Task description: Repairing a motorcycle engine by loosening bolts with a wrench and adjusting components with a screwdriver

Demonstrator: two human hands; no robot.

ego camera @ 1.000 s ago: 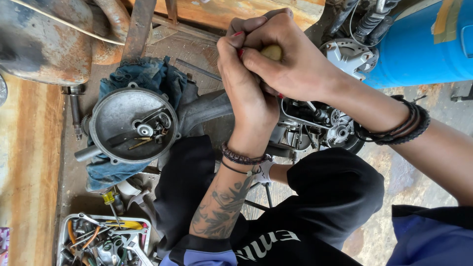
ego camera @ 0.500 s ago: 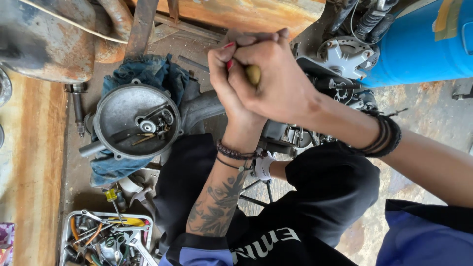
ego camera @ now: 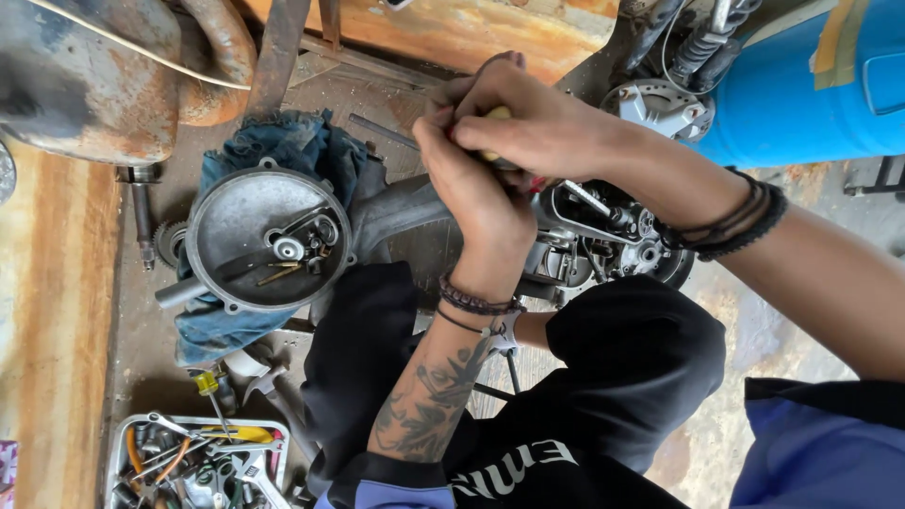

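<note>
Both hands clasped together over one tool, up near the top middle of the view. Left hand (ego camera: 476,193) grip pressed tight, fingers curled fully closed, wrapped from below around the yellow tool handle (ego camera: 494,118). Right hand (ego camera: 537,127) grip also closed, fingers folded over the top of the same handle and touching the left hand's fingers. Only a small yellow bit of the handle shows between the two hands; the tool's shaft and tip are hidden, cannot tell what it meets. The hands sit above the engine block (ego camera: 603,236), which lies on the ground in front of the person's black-trousered knee (ego camera: 632,368).

Left of the hands: round grey engine cover (ego camera: 259,240), open face up, small parts inside, resting on a blue rag (ego camera: 292,151). A grey casing arm (ego camera: 396,207) runs from the cover toward the hands. Bottom left corner of the ground: white tray of tools (ego camera: 189,462), with a yellow-handled screwdriver (ego camera: 209,391) lying just above it. Blue barrel (ego camera: 811,94) at top right. Rusty metal tank (ego camera: 85,85) at top left. Wooden plank (ego camera: 47,320) along the left edge.
</note>
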